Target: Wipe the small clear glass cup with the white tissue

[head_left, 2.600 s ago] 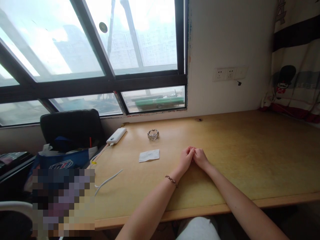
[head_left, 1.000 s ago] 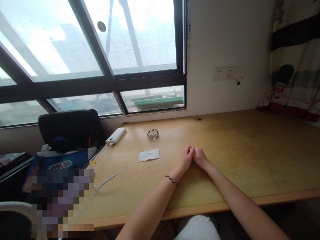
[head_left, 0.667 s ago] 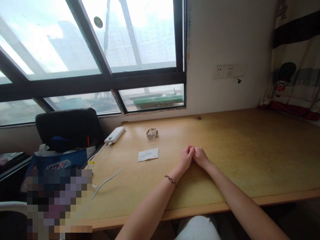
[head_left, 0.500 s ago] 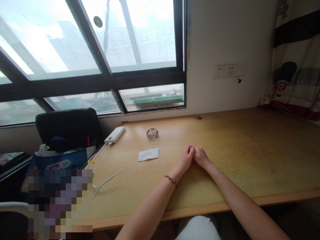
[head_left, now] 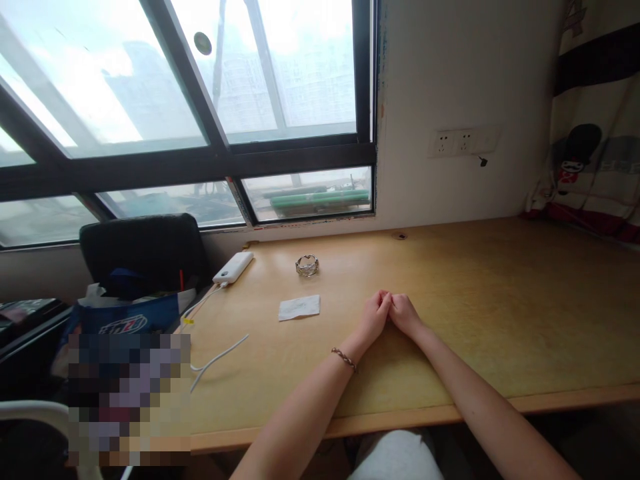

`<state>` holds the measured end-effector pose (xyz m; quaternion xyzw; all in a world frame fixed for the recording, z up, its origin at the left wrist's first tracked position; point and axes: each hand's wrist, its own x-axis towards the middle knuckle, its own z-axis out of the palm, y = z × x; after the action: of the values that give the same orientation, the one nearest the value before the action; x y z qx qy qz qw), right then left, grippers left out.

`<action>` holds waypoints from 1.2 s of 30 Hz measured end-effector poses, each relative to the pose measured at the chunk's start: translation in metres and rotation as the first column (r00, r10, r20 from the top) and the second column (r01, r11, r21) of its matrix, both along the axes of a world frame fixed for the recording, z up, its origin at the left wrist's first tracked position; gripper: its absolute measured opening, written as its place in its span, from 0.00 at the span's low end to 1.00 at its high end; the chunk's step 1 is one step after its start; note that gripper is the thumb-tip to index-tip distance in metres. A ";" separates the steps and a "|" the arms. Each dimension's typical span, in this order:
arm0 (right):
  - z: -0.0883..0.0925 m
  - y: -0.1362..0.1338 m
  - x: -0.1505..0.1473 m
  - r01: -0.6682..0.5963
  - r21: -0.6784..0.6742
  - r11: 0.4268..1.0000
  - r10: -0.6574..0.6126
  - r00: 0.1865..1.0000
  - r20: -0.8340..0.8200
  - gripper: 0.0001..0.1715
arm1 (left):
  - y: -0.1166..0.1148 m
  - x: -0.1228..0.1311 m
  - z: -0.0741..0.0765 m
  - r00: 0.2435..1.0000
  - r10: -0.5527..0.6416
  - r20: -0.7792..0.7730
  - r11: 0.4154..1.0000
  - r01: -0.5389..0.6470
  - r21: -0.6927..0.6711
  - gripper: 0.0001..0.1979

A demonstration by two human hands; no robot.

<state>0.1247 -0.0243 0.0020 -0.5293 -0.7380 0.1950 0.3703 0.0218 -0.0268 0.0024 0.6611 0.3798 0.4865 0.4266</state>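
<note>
My left hand (head_left: pixel 373 315) rests on the wooden table, its fingers curled closed, a braided bracelet around the wrist. Against its fingertips lies my right hand (head_left: pixel 405 313), also curled closed. The two hands touch at the knuckles, and no object shows in or between them; their palms are hidden. To the left of my hands lies a folded white tissue (head_left: pixel 299 308). Farther back, a silver openwork ring-shaped piece, like a bangle or crown (head_left: pixel 307 265), stands on the table, apart from both hands.
A white power bank (head_left: pixel 233 267) with a white cable (head_left: pixel 220 360) lies along the table's left edge. Beyond that edge are a black chair (head_left: pixel 145 247) and a blue bag (head_left: pixel 127 320). A window, wall sockets (head_left: pixel 454 142) and a curtain (head_left: pixel 595 127) border the table (head_left: pixel 525 300).
The view has shifted slightly, so the scene sits a little farther right. My hands hold the same closed pose, and the things on the table have not moved.
</note>
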 end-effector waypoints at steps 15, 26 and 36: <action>0.002 -0.001 0.000 0.019 -0.039 0.999 -0.018 1.000 0.016 0.27 | 0.000 0.001 0.001 1.000 0.011 -0.030 0.999 -0.012 -0.037 0.16; -0.002 0.002 0.001 0.004 -0.011 1.000 -0.004 1.000 0.011 0.23 | 0.001 0.000 -0.002 1.000 0.009 -0.025 1.000 -0.009 0.004 0.16; 0.000 0.000 0.000 0.002 -0.016 1.000 -0.002 1.000 -0.004 0.24 | 0.001 0.000 -0.001 0.999 0.012 -0.036 1.000 -0.013 -0.022 0.16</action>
<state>0.1249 -0.0241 0.0016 -0.5324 -0.7353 0.2016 0.3678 0.0219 -0.0261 0.0010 0.6624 0.3968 0.4731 0.4241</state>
